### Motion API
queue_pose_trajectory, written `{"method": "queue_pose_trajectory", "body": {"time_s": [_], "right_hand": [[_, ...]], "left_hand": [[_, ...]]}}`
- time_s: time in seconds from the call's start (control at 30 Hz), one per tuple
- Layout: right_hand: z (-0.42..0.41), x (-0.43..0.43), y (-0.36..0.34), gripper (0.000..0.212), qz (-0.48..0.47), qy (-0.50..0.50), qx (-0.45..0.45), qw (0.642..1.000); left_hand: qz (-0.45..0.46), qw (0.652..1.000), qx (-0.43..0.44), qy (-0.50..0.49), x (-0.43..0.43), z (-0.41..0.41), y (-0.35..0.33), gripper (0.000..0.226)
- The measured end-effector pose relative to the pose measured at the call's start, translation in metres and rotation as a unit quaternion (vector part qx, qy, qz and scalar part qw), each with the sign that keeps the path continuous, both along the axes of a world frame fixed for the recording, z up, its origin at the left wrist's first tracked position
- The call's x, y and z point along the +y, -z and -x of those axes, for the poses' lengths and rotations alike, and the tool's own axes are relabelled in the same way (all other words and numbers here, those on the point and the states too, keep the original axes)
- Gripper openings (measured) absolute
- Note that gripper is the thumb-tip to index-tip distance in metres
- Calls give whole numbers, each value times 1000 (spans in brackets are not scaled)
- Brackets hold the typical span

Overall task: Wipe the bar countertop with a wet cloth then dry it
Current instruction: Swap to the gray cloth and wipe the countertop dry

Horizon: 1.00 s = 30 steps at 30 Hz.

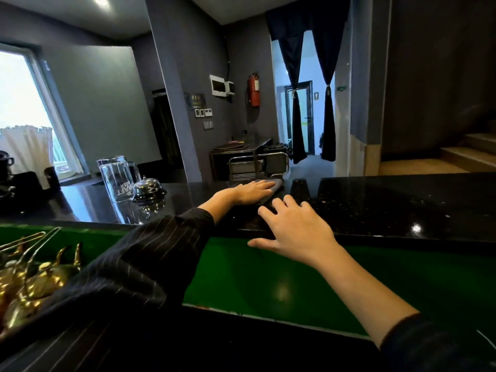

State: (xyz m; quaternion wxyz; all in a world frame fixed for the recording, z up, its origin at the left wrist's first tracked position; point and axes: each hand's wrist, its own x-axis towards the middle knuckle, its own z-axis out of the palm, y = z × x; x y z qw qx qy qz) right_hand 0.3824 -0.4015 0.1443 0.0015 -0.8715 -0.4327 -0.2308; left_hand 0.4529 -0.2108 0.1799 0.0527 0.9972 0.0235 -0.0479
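Observation:
The bar countertop (389, 202) is glossy black stone with pale flecks and runs across the middle of the head view. A grey cloth (276, 185) lies flat on it near the far edge. My left hand (251, 191) presses on the cloth with straight fingers, arm stretched forward in a dark pinstriped sleeve. My right hand (295, 226) rests flat on the counter's near edge, fingers spread, thumb hanging over the rim, holding nothing.
A clear glass pitcher (118, 181) and a metal service bell (149, 189) stand on the counter to the left of the cloth. Dark items (16, 175) sit at the far left. Brass pots (32, 280) lie on the green lower shelf (268, 277).

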Motion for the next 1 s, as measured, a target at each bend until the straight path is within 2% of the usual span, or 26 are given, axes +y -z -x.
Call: {"method": "queue_pose_trajectory", "body": {"time_s": [0.1,0.17,0.2,0.3,0.4,0.63,0.8,1.0], "right_hand": [[10,-6,-7,73,-46,-23,74,996],[10,-24,-18,61,-119,-20,155,980],[3,-37,-22,57,-134,-9,158,978],[-20,-74,-21,52,-77,75,174,979],[-27,-78,-13,45,-45,115,192,974],[-22,-77,-17,41,-63,129,174,974],[-22,-78,-16,45,-67,131,179,973],[-27,-80,-18,46,-56,123,208,969]], "left_hand": [[28,998,-13,63,0,40,6,53],[42,998,-25,49,31,59,8,55],[43,998,-28,19,50,66,8,55],[24,997,-36,-70,86,64,10,52],[-10,994,-45,-104,54,40,8,51],[-27,998,-38,49,-76,-3,4,53],[-6,990,-44,137,-66,34,11,52],[-8,999,-31,-3,6,32,5,51]]}}
